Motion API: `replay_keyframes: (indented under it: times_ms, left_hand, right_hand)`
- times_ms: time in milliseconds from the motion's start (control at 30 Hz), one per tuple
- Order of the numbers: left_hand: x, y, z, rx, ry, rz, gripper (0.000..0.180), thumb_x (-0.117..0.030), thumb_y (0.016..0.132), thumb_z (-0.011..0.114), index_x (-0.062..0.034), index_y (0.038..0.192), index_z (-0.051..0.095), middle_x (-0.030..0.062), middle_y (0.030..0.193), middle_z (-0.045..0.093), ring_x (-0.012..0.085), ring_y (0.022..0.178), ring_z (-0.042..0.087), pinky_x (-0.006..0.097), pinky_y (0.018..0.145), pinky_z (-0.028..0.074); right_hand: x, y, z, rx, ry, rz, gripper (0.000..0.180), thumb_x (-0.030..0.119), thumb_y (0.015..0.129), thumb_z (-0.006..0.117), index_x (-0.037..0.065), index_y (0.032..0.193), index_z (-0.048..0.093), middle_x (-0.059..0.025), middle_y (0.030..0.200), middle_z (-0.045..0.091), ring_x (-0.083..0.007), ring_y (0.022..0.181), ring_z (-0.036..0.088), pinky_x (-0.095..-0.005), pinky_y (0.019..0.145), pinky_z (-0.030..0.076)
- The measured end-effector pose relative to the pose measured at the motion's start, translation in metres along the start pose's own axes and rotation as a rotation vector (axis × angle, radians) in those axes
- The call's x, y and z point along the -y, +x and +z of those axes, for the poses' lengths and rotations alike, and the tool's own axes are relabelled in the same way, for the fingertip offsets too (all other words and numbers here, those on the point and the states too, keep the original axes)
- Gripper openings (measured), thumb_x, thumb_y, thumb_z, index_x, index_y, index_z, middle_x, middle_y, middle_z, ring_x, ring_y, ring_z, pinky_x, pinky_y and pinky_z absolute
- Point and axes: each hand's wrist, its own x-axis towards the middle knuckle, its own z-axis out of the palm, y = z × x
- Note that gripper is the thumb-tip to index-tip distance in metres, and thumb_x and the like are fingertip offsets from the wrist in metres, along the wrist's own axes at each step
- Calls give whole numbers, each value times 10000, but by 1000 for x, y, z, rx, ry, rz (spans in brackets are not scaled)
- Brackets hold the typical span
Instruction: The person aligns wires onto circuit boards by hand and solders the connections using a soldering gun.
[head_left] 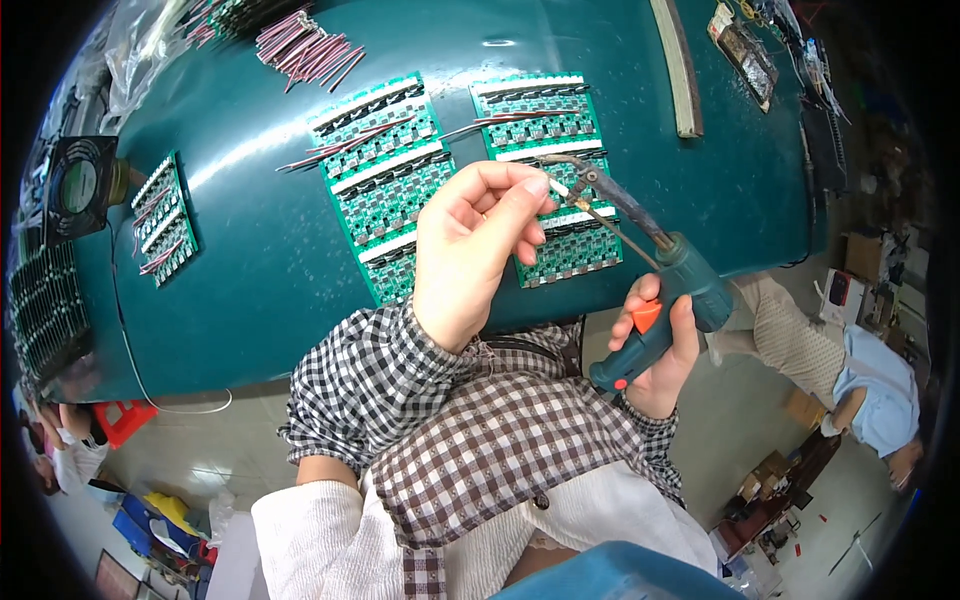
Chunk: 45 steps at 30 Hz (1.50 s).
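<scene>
My right hand (672,362) is wrapped round the handle of a dark green soldering gun (695,285) with an orange trigger. Its metal arm reaches up and left towards my other hand. Thumb and forefinger of my left hand (470,235) are pinched together by the gun's tip, where a short white piece (559,187) shows; I cannot make out what it is. Beneath my hands on the table lie two green circuit board panels, a left one (395,215) and a right one (570,243). Red and black wires (350,145) rest across both panels.
On the green table (250,310), a bundle of wires (305,50) lies at the back. A small fan (80,188) and a smaller board panel (166,222) are at the left. A wooden strip (678,70) lies back right. Another person (870,380) is at the right.
</scene>
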Motion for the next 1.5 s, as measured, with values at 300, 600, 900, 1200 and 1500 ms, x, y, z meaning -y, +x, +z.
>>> replay_keyframes:
  times_ms: [300,600,900,1200,1500]
  left_hand:
    - [-31,-31,-41,-215,461,294,151,-48,872,581,3,1014,576,66,925,612,83,743,566,185,625,456]
    - [-29,-25,-27,218,1217,712,264,-33,664,731,-22,903,621,105,910,594,270,818,579,341,696,470]
    - [0,-22,-11,604,1513,666,498,-215,654,717,-89,1122,601,109,1257,508,274,1179,470,437,1000,352]
    - [4,-28,-25,407,1509,702,458,-190,644,726,-93,1080,622,85,1216,526,259,1153,477,448,971,392]
    - [7,-33,-24,283,1478,721,460,-146,594,741,-79,1034,625,83,1146,543,265,1097,496,478,941,424]
  right_hand:
    - [25,18,-32,-3,180,-196,383,388,934,451,8,971,471,-93,872,566,-176,689,636,-275,545,561]
    - [34,30,-41,-52,153,-250,368,369,934,461,3,974,474,-101,879,577,-183,707,643,-276,547,569]
    - [49,38,-51,-123,143,-261,358,372,932,467,18,985,468,-94,890,571,-171,699,619,-264,538,546]
    - [42,34,-40,-92,89,-221,368,369,937,459,10,1016,470,-92,906,560,-164,715,608,-260,543,537]
    - [19,40,-13,40,184,-112,374,374,934,456,6,1002,447,-101,923,547,-182,719,614,-273,556,538]
